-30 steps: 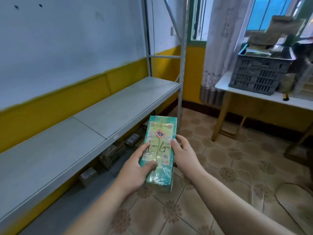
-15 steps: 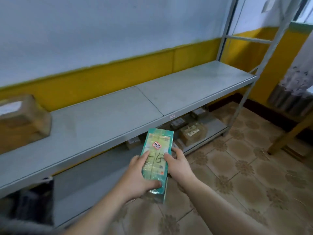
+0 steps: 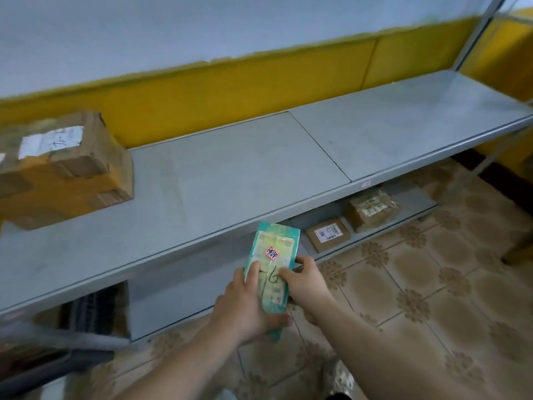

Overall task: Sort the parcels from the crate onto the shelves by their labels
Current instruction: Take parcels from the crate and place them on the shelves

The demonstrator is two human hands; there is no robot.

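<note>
A teal, plastic-wrapped parcel (image 3: 274, 255) with a yellow label, a red sticker and a handwritten "6" is held in front of the grey metal shelf (image 3: 230, 174). My left hand (image 3: 248, 301) grips its near left side, thumb on top. My right hand (image 3: 305, 281) grips its right edge, fingers curled under. The parcel hovers just before the shelf's front edge, above the lower shelf level.
A taped brown cardboard box (image 3: 63, 166) with a white label sits at the shelf's left end. Two brown parcels (image 3: 328, 233) (image 3: 372, 209) lie on the bottom shelf (image 3: 415, 197). A dark crate-like object (image 3: 95, 310) stands under the shelf at left. Tiled floor spreads to the right.
My view has swung left along the shelf; the table and crate have left the frame and the brown box has come in. Both hands still hold the teal parcel, now closer to the shelf.
</note>
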